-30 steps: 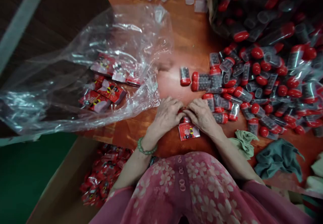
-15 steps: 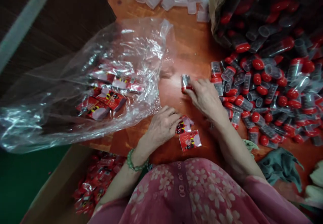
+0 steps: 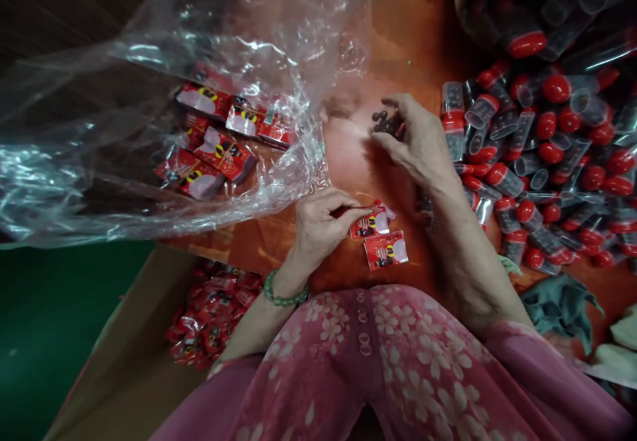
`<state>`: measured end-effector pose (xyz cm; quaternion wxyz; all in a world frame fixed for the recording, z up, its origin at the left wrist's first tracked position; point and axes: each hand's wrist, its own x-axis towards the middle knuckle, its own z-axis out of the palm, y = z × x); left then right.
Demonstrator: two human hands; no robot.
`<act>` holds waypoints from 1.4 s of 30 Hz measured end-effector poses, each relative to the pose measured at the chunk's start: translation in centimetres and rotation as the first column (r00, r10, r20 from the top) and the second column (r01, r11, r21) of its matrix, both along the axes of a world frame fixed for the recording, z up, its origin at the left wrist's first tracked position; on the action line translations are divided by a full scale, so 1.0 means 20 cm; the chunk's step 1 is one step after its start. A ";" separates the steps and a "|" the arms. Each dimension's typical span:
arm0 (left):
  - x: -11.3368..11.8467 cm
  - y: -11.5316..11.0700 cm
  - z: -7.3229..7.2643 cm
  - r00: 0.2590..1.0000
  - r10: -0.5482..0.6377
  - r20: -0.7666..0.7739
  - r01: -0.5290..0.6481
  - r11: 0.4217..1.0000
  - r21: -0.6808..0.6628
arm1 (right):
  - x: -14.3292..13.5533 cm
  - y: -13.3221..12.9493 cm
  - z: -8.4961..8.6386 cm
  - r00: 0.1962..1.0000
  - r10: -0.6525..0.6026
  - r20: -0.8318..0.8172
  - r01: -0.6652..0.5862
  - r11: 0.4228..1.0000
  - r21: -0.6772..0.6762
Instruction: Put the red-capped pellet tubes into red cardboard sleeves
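My left hand (image 3: 326, 222) is closed, thumb and forefinger pinching the edge of a thin red printed packet, mostly hidden by the fingers. Just right of it lie a red printed card (image 3: 369, 223) and, nearer my lap, another red card (image 3: 387, 250) with yellow and black print. Further up the table, my right hand (image 3: 421, 132) curls its fingers around a small tube of dark balls (image 3: 383, 123); the balls show at its left end, while the tube's walls are hard to make out.
A clear plastic bag (image 3: 269, 50) holding red printed packs (image 3: 226, 152) spreads at the left. Red-capped clear tubes (image 3: 547, 156) lie heaped on the right. Below left, a cardboard box (image 3: 124, 348) contains red packets (image 3: 216, 308). A dark green cloth (image 3: 562, 308) lies at lower right.
My right hand has raised the tube and turned it so the dark balls face me. My left hand has pinched a red packet's edge. The whole view has shifted.
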<state>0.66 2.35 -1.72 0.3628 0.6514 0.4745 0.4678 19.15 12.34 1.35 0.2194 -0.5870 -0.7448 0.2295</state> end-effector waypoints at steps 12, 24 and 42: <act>-0.02 0.06 0.02 0.893 -0.335 -0.301 0.293 0.940 -0.178 | 0.17 -0.51 0.08 0.870 -0.195 -0.452 0.190 0.980 -0.056; -0.03 0.11 0.07 0.792 -0.459 -0.403 0.363 0.884 -0.294 | 0.11 -0.59 -0.04 0.977 0.078 -0.198 -0.099 0.991 -0.095; -0.09 -0.06 0.15 0.998 -0.055 0.040 0.058 0.995 -0.082 | 0.16 -0.67 0.05 0.766 -0.275 -0.581 0.201 0.961 -0.189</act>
